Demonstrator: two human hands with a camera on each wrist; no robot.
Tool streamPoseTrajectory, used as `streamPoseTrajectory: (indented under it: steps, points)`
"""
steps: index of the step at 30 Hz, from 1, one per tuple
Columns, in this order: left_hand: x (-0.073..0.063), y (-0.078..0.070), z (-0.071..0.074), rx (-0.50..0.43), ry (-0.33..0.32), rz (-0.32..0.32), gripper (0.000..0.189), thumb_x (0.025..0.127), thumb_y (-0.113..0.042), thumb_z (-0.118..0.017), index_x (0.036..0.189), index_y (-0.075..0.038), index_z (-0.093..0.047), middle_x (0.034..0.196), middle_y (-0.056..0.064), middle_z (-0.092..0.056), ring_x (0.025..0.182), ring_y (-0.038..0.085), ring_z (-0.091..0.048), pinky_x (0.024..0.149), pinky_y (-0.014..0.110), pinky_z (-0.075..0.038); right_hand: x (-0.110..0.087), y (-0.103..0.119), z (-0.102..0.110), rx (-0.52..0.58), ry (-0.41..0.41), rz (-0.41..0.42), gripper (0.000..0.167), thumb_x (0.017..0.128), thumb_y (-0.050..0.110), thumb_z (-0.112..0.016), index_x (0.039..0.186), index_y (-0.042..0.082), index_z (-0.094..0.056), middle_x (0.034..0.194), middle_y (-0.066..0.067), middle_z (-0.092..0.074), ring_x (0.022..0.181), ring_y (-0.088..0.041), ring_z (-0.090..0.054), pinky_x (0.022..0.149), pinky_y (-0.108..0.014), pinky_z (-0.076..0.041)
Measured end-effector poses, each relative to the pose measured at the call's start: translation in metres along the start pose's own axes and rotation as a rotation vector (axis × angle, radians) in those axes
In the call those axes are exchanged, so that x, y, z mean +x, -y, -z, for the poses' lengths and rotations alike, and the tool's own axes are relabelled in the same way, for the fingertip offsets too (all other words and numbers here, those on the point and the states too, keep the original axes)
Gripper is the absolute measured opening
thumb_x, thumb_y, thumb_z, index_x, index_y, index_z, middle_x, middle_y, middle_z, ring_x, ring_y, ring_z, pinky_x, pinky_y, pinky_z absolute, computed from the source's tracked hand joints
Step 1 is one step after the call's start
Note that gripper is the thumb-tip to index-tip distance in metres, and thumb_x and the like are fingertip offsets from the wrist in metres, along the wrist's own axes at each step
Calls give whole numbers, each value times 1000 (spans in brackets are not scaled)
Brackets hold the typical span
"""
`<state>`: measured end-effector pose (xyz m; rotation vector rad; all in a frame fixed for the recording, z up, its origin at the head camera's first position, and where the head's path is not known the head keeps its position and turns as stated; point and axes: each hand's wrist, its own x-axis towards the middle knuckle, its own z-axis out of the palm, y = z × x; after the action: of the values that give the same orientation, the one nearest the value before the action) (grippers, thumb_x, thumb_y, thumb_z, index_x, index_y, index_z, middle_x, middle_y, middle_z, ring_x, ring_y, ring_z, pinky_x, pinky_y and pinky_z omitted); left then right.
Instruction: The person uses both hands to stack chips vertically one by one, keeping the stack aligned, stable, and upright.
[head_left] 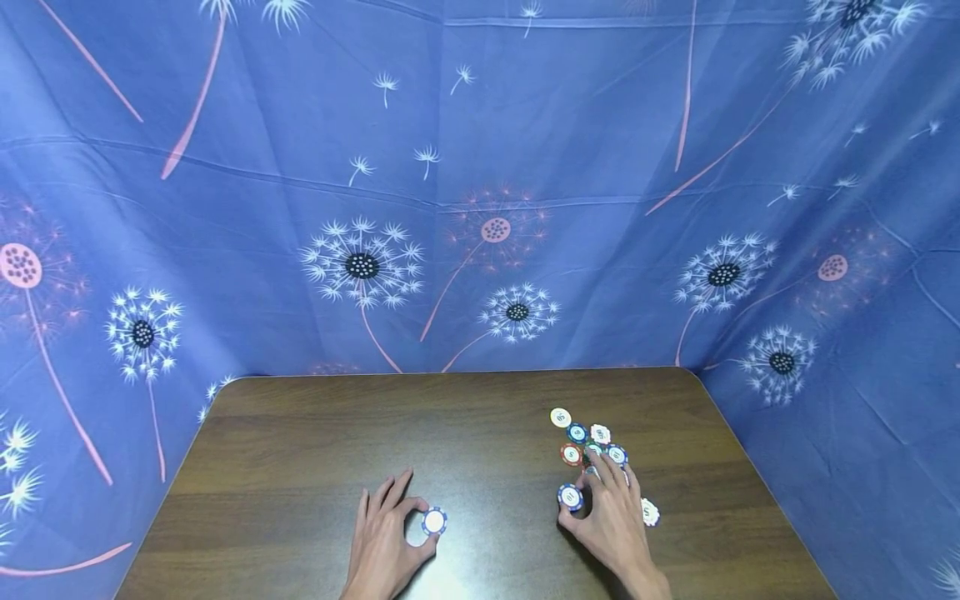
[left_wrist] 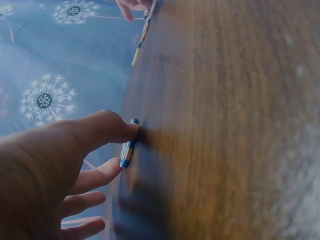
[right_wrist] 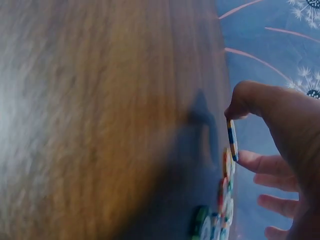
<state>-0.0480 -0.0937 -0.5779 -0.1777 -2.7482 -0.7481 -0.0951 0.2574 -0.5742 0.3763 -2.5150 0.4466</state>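
Between the thumb and index finger of my left hand [head_left: 384,533] is a blue-and-white poker chip [head_left: 434,522], pinched by its edge, with the other fingers spread out. The left wrist view shows that chip [left_wrist: 129,145] edge-on, close over the table. My right hand [head_left: 617,523] pinches another blue-rimmed poker chip [head_left: 570,497], marked 10, at the near side of a loose cluster of chips. In the right wrist view this chip [right_wrist: 232,141] appears raised above the tabletop. The right fingers hide part of the cluster.
The cluster includes a yellow-rimmed chip [head_left: 560,417], a blue chip [head_left: 577,432], a red chip [head_left: 571,454] and a white chip [head_left: 600,433]. Right of my hand lies another white chip [head_left: 650,512]. Blue dandelion-print cloth [head_left: 450,150] surrounds the brown wooden table [head_left: 315,442].
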Motion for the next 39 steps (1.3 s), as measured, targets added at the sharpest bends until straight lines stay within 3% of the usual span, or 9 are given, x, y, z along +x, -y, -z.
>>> streamPoseTrajectory:
  steps: [12,21,28,39]
  points:
    - [3,5,0,-43,19,-15,31,67,-34,-95,90,-27,-75,153,12,-61,139,43,-55,118,74,-32,16,29,-5,54,86,88,34,61,31,-90,79,16,-65,144,-17,-67,133,-44,-59,111,-72,-38]
    - [6,5,3,-42,67,15,31,69,-34,-95,91,-27,-76,155,12,-60,141,42,-53,120,74,-29,30,67,-18,138,243,169,33,66,35,-90,86,19,-68,150,-10,-63,137,-40,-58,116,-71,-39]
    - [5,5,2,-37,63,15,31,69,-35,-95,93,-27,-77,155,11,-60,141,43,-53,121,74,-29,31,96,-33,167,274,280,35,66,38,-91,85,19,-69,148,-9,-65,137,-35,-58,116,-69,-41]
    - [5,5,2,-29,56,-11,34,69,-35,-95,96,-25,-79,154,11,-61,140,43,-54,120,74,-30,36,126,-49,152,357,350,36,71,44,-89,90,20,-70,151,-6,-63,141,-28,-55,120,-61,-40]
